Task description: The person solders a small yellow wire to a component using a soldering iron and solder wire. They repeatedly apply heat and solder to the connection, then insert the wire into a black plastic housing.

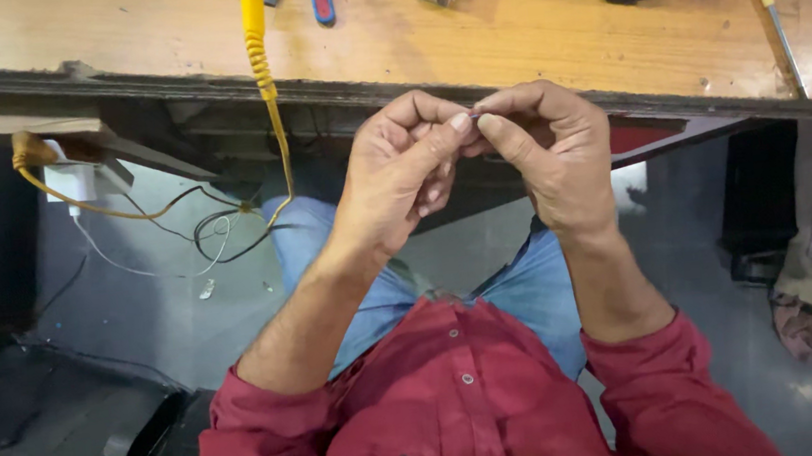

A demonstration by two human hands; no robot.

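L hand [400, 173] & R hand [543, 148] meet fingertip to fingertip, both pinched on a tiny part [474, 110], just below worktop [526, 34] edge.

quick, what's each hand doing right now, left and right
Left hand: closed, fingertips pinching a tiny item, too small to identify.
Right hand: closed, pinching the same tiny item from the other side.

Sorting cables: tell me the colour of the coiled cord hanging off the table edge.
Yellow: the coiled cord, head view.
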